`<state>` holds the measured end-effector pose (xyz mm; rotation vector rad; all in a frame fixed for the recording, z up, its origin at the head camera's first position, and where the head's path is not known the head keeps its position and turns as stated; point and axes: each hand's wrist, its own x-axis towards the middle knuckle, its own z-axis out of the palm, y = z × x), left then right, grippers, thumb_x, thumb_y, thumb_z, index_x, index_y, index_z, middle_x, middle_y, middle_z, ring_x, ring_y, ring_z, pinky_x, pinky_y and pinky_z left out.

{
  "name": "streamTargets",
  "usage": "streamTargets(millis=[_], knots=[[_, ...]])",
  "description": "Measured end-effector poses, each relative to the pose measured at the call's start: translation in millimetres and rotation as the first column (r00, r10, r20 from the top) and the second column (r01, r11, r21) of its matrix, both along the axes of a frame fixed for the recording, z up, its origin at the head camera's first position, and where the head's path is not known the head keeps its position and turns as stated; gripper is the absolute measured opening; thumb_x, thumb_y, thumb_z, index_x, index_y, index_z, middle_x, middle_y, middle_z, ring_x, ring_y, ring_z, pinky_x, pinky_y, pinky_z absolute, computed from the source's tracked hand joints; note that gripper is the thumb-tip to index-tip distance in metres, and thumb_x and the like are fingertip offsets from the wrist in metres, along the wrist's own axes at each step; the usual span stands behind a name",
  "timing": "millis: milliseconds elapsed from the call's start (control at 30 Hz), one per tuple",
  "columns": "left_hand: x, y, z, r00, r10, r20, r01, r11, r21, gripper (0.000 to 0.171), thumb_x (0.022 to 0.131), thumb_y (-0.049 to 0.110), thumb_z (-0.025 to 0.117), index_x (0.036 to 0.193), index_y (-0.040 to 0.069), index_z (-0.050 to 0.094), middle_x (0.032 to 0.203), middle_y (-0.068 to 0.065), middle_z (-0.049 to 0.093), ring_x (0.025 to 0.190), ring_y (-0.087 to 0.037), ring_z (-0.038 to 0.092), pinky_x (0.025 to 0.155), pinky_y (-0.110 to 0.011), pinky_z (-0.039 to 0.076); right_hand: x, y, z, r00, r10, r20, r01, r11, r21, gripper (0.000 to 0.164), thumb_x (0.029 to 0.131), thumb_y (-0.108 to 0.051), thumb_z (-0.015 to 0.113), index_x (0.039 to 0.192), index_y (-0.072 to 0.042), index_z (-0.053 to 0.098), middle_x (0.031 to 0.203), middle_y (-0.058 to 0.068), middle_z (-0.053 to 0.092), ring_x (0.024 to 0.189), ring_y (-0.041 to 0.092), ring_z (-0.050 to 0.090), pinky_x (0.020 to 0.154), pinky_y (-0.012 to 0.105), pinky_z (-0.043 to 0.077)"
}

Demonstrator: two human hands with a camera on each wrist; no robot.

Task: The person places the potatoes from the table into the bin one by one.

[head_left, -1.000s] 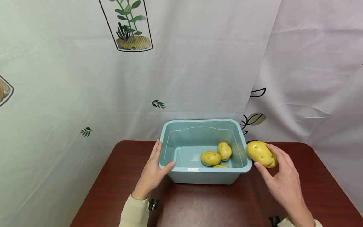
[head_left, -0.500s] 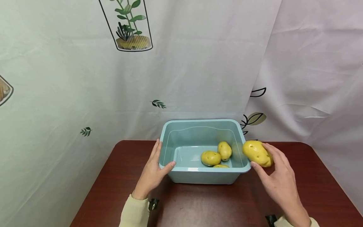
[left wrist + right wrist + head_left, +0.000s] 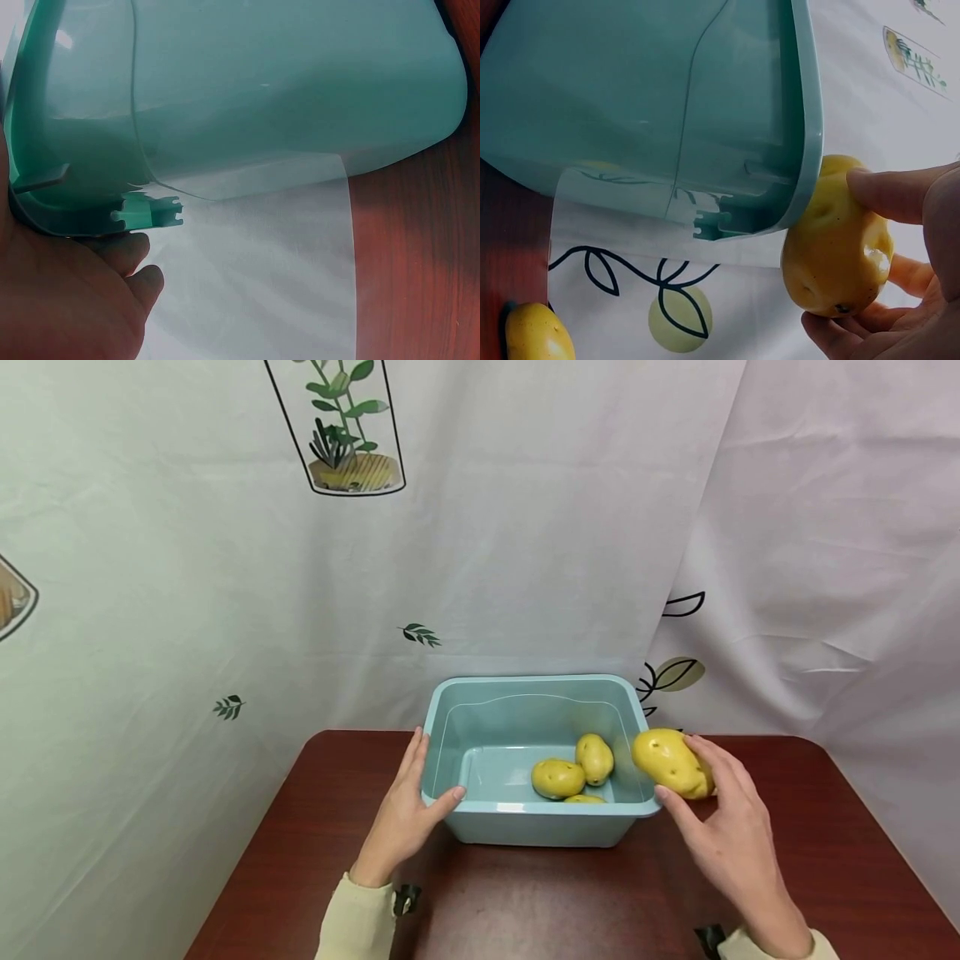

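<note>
A light blue plastic bin [image 3: 517, 827] stands on the table with several yellow potatoes [image 3: 557, 778] inside, toward its right end. My right hand [image 3: 738, 839] holds another potato [image 3: 672, 763] between thumb and fingers at the bin's right rim. In the right wrist view this held potato [image 3: 836, 244] is right beside the rim, the thumb on one side and fingers on the other. My left hand [image 3: 401, 822] rests at the bin's front left corner, fingers straight along the left side and thumb on the front rim. From the left wrist, fingertips [image 3: 146, 285] show close under the rim.
One more potato [image 3: 538, 334] lies on the dark red-brown table [image 3: 555, 902], low in the right wrist view; it does not show in the head view. Behind the bin hangs a pale cloth [image 3: 525, 568] with plant prints, close to the table's back edge.
My right hand has moved a little to the left with the potato, which now overlaps the bin's right rim in the head view. The left hand and the bin stay put.
</note>
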<state>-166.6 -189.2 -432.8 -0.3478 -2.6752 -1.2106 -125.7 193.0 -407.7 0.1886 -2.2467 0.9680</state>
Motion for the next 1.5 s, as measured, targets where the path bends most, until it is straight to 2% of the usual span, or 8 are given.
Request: streamTargets(millis=[833,1200,1267,1367,1500], knots=[[-0.6,0,-0.5,1.000,-0.003,-0.002,0.003,1.000,0.005,0.100,0.091,0.052,0.070,0.162,0.010,0.015,0.168,0.007,0.004,0.151,-0.025,0.023,0.112,-0.058,0.033,-2.6,-14,1.9,0.999,0.039,-0.004,-0.039,0.999,-0.010,0.074,0.073,-0.003,0.087,0.141,-0.010,0.057,0.139,0.014,0.055,0.124,0.035,0.051,0.097,0.007,0.025],[-0.4,0,0.1,1.000,-0.002,-0.001,0.002,1.000,0.004,0.100,0.090,0.054,0.070,0.162,0.011,0.014,0.168,0.007,0.004,0.151,-0.026,0.023,0.111,-0.058,0.033,-5.8,-19,1.3,0.999,0.048,0.006,-0.048,0.999,-0.018,0.073,0.073,-0.004,0.088,0.140,-0.009,0.058,0.139,0.015,0.055,0.127,0.036,0.049,0.098,0.012,0.026],[-0.3,0,-0.1,1.000,-0.002,0.001,0.002,1.000,0.004,0.100,0.091,0.054,0.070,0.162,0.011,0.014,0.168,0.007,0.004,0.151,-0.025,0.022,0.111,-0.058,0.033,-6.3,-20,2.1,0.999,0.047,0.014,-0.047,0.999,-0.017,0.073,0.074,-0.004,0.088,0.140,-0.009,0.057,0.139,0.016,0.055,0.126,0.035,0.049,0.097,0.013,0.028],[-0.3,0,-0.4,1.000,-0.001,-0.001,0.001,1.000,0.004,0.100,0.090,0.054,0.070,0.162,0.011,0.014,0.168,0.007,0.004,0.151,-0.025,0.022,0.112,-0.058,0.033,-7.2,-23,3.0,0.999,0.042,0.027,-0.042,0.999,-0.005,0.072,0.075,-0.005,0.087,0.140,-0.008,0.057,0.139,0.016,0.054,0.119,0.031,0.052,0.086,0.015,0.033],[-0.6,0,-0.7,1.000,0.001,-0.002,-0.001,1.000,0.004,0.100,0.090,0.054,0.070,0.162,0.011,0.014,0.168,0.007,0.004,0.151,-0.025,0.022,0.112,-0.058,0.033,-8.5,-26,3.6,0.998,0.042,0.040,-0.043,0.999,0.008,0.070,0.077,-0.006,0.086,0.141,-0.008,0.056,0.140,0.016,0.054,0.115,0.029,0.052,0.076,0.021,0.035]])
